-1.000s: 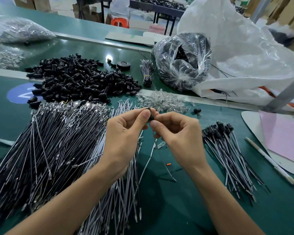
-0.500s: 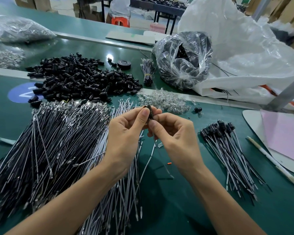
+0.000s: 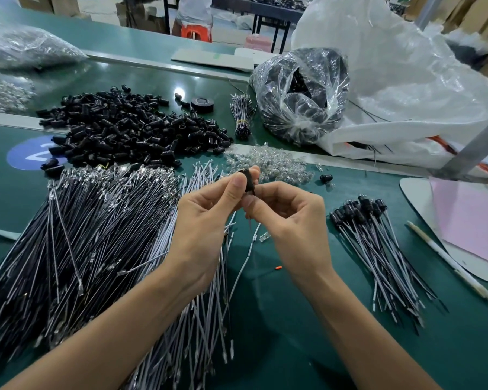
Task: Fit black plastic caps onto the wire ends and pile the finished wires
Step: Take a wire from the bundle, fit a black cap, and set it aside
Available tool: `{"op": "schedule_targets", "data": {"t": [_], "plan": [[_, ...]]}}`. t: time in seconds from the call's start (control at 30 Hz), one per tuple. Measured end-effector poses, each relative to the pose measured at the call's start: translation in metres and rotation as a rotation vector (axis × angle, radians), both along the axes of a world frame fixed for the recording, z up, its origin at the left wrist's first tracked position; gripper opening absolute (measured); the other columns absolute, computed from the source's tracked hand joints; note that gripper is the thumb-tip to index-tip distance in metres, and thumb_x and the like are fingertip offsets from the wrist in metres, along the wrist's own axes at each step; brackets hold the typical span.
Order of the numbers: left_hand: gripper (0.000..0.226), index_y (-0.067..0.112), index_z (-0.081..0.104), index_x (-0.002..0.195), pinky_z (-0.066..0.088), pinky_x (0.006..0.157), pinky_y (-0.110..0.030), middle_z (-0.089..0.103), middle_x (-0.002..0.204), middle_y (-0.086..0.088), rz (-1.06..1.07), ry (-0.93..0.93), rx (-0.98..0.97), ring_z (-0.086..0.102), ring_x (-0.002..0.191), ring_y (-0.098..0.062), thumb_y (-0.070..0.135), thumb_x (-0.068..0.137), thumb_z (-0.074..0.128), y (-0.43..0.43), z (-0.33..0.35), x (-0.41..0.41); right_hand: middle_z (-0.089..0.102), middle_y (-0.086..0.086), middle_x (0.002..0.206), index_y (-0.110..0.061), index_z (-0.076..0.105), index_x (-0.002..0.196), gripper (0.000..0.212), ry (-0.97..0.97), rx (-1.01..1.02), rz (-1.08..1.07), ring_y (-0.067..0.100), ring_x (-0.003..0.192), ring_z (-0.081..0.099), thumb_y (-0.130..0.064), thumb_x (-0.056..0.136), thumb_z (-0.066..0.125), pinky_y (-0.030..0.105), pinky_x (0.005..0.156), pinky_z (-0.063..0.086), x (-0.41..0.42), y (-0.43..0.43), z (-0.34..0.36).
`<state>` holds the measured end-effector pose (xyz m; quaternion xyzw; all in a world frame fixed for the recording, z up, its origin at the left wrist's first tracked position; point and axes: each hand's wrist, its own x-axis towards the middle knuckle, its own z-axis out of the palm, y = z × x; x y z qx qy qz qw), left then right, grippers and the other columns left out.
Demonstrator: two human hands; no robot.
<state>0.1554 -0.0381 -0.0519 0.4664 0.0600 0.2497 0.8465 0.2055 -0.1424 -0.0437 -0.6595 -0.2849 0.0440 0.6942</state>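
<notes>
Change: both hands stayed in place; slightly more of the cap stood clear above the left thumb than half a second before.
Uncapped wires (image 3: 82,235): lay in a broad heap left of the left hand and under its wrist. A part-fitted wire dropped there would likely be lost among them.
Loose caps (image 3: 124,128): were heaped beyond the left hand, well apart from it.
Left hand (image 3: 206,220): thumb and forefinger pinched the black cap (image 3: 248,181).
Black cap: was held raised between the two hands, clear of the table (image 3: 293,319). Seating depth could not be told.
Right hand (image 3: 290,220): was curled, with the thumb just under the cap, gripping the wire (image 3: 249,222), which was mostly hidden.
Risk, fit: a skewed push would likely bend the terminal or leave the cap half on.
Risk, grip: the fingertip pinch was small, so a slip would send the cap into the heap below.
Finished wires (image 3: 378,235): were piled to the right of the right hand. A careless toss could scatter them.
</notes>
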Motion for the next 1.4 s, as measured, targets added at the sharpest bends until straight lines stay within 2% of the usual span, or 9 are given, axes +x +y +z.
{"op": "schedule_targets", "data": {"t": [0.23, 0.37, 0.57, 0.7, 0.9, 1.07, 1.13, 1.3, 1.4], "plan": [[0.026, 0.006, 0.074, 0.095, 0.054, 0.086, -0.022, 0.076, 0.100, -0.005, 0.052, -0.002, 0.123, 0.070, 0.103, -0.018, 0.023, 0.077, 0.065, 0.001, 0.000, -0.001, 0.070, 0.002, 0.069, -0.008, 0.071, 0.081, 0.009, -0.027, -0.002, 0.031, 0.012, 0.061, 0.067, 0.000, 0.086, 0.070, 0.019, 0.062, 0.051, -0.001, -0.003, 0.000], [0.026, 0.004, 0.073, 0.097, 0.057, 0.083, -0.025, 0.076, 0.099, -0.004, 0.061, 0.020, 0.200, 0.071, 0.100, -0.018, 0.022, 0.081, 0.063, 0.003, 0.000, -0.002, 0.069, 0.003, 0.068, -0.003, 0.070, 0.081, 0.009, 0.001, 0.016, 0.064, 0.010, 0.060, 0.066, 0.004, 0.086, 0.067, 0.014, 0.060, 0.048, -0.001, -0.004, 0.002], [0.022, 0.005, 0.073, 0.095, 0.058, 0.076, -0.028, 0.076, 0.096, -0.007, 0.072, 0.003, 0.233, 0.072, 0.092, -0.018, 0.021, 0.083, 0.064, 0.004, -0.001, -0.002, 0.070, 0.006, 0.069, -0.004, 0.067, 0.082, 0.010, 0.154, -0.028, 0.126, 0.019, 0.057, 0.068, 0.002, 0.090, 0.064, 0.024, 0.055, 0.053, 0.002, -0.006, 0.006], [0.021, 0.004, 0.073, 0.096, 0.053, 0.080, -0.019, 0.076, 0.094, -0.006, 0.047, -0.040, 0.255, 0.071, 0.091, -0.014, 0.015, 0.078, 0.068, 0.010, -0.001, 0.000, 0.063, -0.003, 0.062, -0.008, 0.068, 0.079, 0.011, 0.147, -0.059, 0.095, 0.009, 0.054, 0.053, -0.002, 0.089, 0.066, 0.021, 0.054, 0.046, 0.007, -0.008, 0.005], [0.020, 0.007, 0.074, 0.092, 0.053, 0.082, -0.021, 0.076, 0.093, -0.006, -0.009, -0.015, 0.270, 0.071, 0.090, -0.015, 0.014, 0.074, 0.070, 0.014, -0.004, 0.001, 0.064, -0.004, 0.064, -0.005, 0.068, 0.079, 0.013, 0.188, -0.037, 0.165, 0.011, 0.056, 0.047, -0.015, 0.081, 0.075, 0.021, 0.053, 0.040, 0.010, -0.011, 0.003], [0.023, 0.002, 0.073, 0.094, 0.053, 0.082, -0.022, 0.076, 0.093, -0.008, -0.019, -0.015, 0.242, 0.071, 0.091, -0.017, 0.013, 0.074, 0.070, 0.011, -0.004, 0.001, 0.059, -0.003, 0.061, -0.009, 0.067, 0.075, 0.014, 0.182, -0.041, 0.171, 0.016, 0.058, 0.040, -0.022, 0.080, 0.070, 0.030, 0.054, 0.030, 0.009, -0.010, 0.001], [0.022, 0.003, 0.073, 0.093, 0.053, 0.083, -0.023, 0.076, 0.094, -0.010, -0.021, -0.018, 0.228, 0.071, 0.092, -0.019, 0.012, 0.073, 0.071, 0.011, -0.004, 0.000, 0.059, -0.003, 0.062, -0.009, 0.066, 0.074, 0.012, 0.177, -0.029, 0.172, 0.016, 0.058, 0.040, -0.019, 0.081, 0.068, 0.030, 0.054, 0.031, 0.008, -0.010, 0.001], [0.022, 0.003, 0.073, 0.093, 0.055, 0.084, -0.026, 0.076, 0.096, -0.013, 0.001, -0.035, 0.233, 0.072, 0.095, -0.024, 0.010, 0.072, 0.072, 0.008, -0.006, -0.003, 0.063, -0.004, 0.061, -0.003, 0.065, 0.077, 0.010, 0.171, 0.003, 0.178, 0.004, 0.053, 0.052, -0.005, 0.085, 0.069, 0.014, 0.053, 0.041, 0.006, -0.012, 0.001], [0.025, 0.000, 0.073, 0.095, 0.054, 0.084, -0.026, 0.075, 0.096, -0.013, 0.012, -0.035, 0.218, 0.072, 0.095, -0.023, 0.010, 0.072, 0.071, 0.006, -0.006, -0.003, 0.064, -0.003, 0.060, -0.001, 0.065, 0.077, 0.010, 0.166, 0.006, 0.158, 0.004, 0.052, 0.054, 0.000, 0.087, 0.066, 0.014, 0.053, 0.043, 0.005, -0.012, 0.003]]}}
